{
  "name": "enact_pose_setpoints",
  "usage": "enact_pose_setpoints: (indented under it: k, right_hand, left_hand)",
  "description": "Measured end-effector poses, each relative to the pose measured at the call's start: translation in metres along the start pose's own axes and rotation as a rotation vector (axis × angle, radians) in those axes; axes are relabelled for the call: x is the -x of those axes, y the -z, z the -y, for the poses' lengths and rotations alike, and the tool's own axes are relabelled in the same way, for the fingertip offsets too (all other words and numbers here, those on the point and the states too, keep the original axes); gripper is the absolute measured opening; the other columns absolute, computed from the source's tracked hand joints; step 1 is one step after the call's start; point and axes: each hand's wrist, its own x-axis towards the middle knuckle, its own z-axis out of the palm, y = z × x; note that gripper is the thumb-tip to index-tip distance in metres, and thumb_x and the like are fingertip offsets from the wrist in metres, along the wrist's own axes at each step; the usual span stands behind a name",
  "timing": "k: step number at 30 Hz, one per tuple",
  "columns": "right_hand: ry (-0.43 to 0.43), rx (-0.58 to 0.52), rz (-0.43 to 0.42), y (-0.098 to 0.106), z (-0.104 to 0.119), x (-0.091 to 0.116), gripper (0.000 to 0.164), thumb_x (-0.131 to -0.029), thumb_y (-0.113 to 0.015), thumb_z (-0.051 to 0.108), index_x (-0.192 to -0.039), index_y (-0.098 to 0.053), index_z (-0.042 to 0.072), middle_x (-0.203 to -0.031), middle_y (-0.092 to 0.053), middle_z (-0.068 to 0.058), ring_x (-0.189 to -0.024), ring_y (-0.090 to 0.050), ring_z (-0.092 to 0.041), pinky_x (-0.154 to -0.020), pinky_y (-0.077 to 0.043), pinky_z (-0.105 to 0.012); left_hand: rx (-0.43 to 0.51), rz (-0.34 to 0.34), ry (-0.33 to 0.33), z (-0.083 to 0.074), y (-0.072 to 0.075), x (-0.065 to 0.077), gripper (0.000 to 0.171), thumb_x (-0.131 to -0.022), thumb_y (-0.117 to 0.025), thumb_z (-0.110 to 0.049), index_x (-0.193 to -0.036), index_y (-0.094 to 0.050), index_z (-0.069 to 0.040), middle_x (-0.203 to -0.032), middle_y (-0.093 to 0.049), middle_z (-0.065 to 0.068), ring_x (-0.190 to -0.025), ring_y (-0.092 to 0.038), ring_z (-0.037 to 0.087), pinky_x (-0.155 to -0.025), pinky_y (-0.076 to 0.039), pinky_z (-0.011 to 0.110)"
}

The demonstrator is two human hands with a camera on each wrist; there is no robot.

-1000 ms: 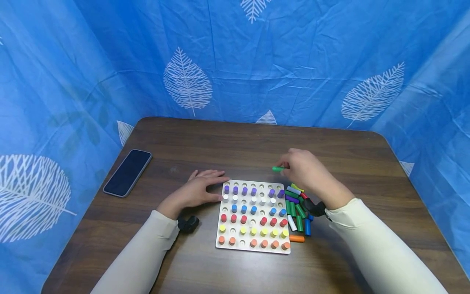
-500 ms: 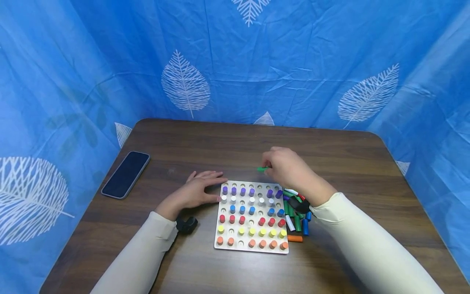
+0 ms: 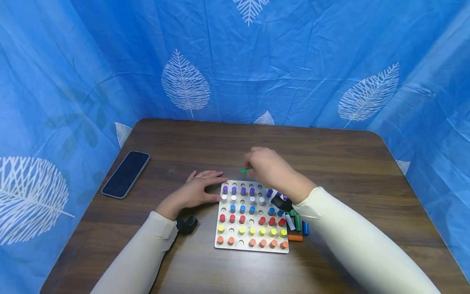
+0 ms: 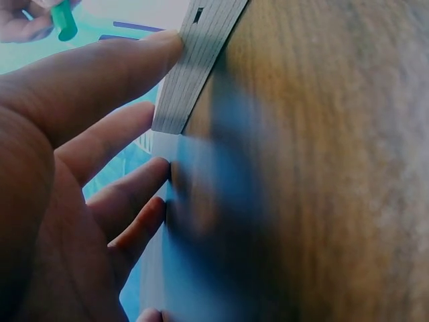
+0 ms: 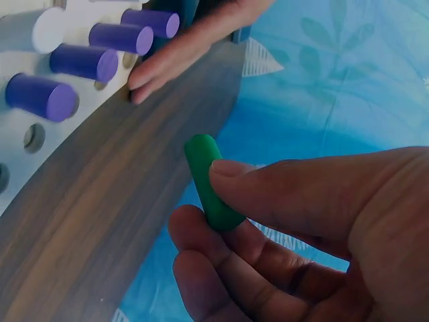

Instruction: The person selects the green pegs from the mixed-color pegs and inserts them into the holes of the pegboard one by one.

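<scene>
A light wooden pegboard lies on the table with rows of purple, white, blue, red, yellow and orange pegs. Its far row shows bare holes. My right hand pinches a green peg between thumb and fingers, just beyond the board's far edge. In the right wrist view the peg stands out tilted from the fingertips. My left hand lies at the board's far left corner, fingers spread, with thumb and index fingertip against the board's side. The right forearm hides the board's far right corner.
Loose pegs lie along the board's right side, partly under the right forearm: a green one, a blue one and an orange one show. A phone rests on the table at left. A blue leaf-print curtain hangs behind.
My right hand has moved left along the board's far edge, carrying the green peg from above the loose pegs toward the left hand. The left hand keeps its place at the board.
</scene>
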Motion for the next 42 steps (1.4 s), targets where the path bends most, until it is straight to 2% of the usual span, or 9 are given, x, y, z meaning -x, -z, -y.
enact_pose_setpoints:
  k: [10,17,28,33,35,42]
  right_hand:
    - [0.072,0.049,0.029,-0.005,0.017,-0.007,0.012,-0.101,-0.071,0.012,-0.108,-0.080,0.013,-0.103,-0.072,-0.002,-0.096,-0.069,-0.018,-0.087,-0.062,-0.034]
    - [0.101,0.042,0.069,-0.011,0.030,-0.014,0.014,-0.101,-0.069,0.009,-0.105,-0.081,0.014,-0.100,-0.069,-0.001,-0.091,-0.066,-0.015,-0.082,-0.060,-0.029]
    - [0.114,0.064,0.065,-0.019,0.031,-0.020,0.018,-0.098,-0.070,0.006,-0.107,-0.082,0.015,-0.106,-0.075,-0.003,-0.108,-0.071,-0.022,-0.095,-0.061,-0.035]
    - [0.125,0.081,0.086,-0.021,0.033,-0.023,0.018,-0.097,-0.072,0.006,-0.108,-0.082,0.016,-0.106,-0.074,-0.002,-0.104,-0.070,-0.020,-0.092,-0.062,-0.034]
    - [0.130,0.085,0.098,-0.021,0.033,-0.024,0.018,-0.097,-0.072,0.007,-0.109,-0.082,0.016,-0.104,-0.072,-0.001,-0.098,-0.068,-0.018,-0.087,-0.061,-0.031]
    - [0.138,0.116,0.136,-0.023,0.036,-0.026,0.021,-0.098,-0.072,0.007,-0.114,-0.082,0.017,-0.111,-0.073,-0.002,-0.104,-0.069,-0.020,-0.091,-0.062,-0.032]
  left_hand:
    - [-0.008,0.004,-0.019,-0.001,0.000,0.000,0.065,-0.098,-0.075,-0.042,-0.158,-0.050,-0.033,-0.172,-0.037,0.001,-0.164,-0.023,0.032,-0.129,0.002,0.072]
    - [0.008,-0.003,-0.032,0.002,-0.003,0.003,0.066,-0.098,-0.075,-0.040,-0.158,-0.050,-0.030,-0.172,-0.037,0.001,-0.164,-0.024,0.033,-0.128,0.002,0.074]
    - [-0.001,-0.004,-0.031,0.003,-0.003,0.000,0.065,-0.098,-0.075,-0.041,-0.158,-0.051,-0.029,-0.172,-0.038,0.000,-0.163,-0.025,0.032,-0.129,0.002,0.073]
    - [0.010,-0.006,-0.035,0.002,-0.003,0.002,0.066,-0.098,-0.075,-0.039,-0.158,-0.051,-0.026,-0.172,-0.038,0.000,-0.163,-0.024,0.032,-0.129,0.002,0.072]
    - [0.014,-0.008,-0.036,0.003,-0.003,0.002,0.066,-0.098,-0.075,-0.039,-0.158,-0.052,-0.026,-0.172,-0.038,0.000,-0.163,-0.024,0.032,-0.129,0.002,0.073]
    - [0.010,-0.008,-0.041,0.003,-0.004,0.001,0.066,-0.098,-0.075,-0.040,-0.158,-0.051,-0.026,-0.172,-0.038,0.000,-0.163,-0.024,0.032,-0.129,0.001,0.073]
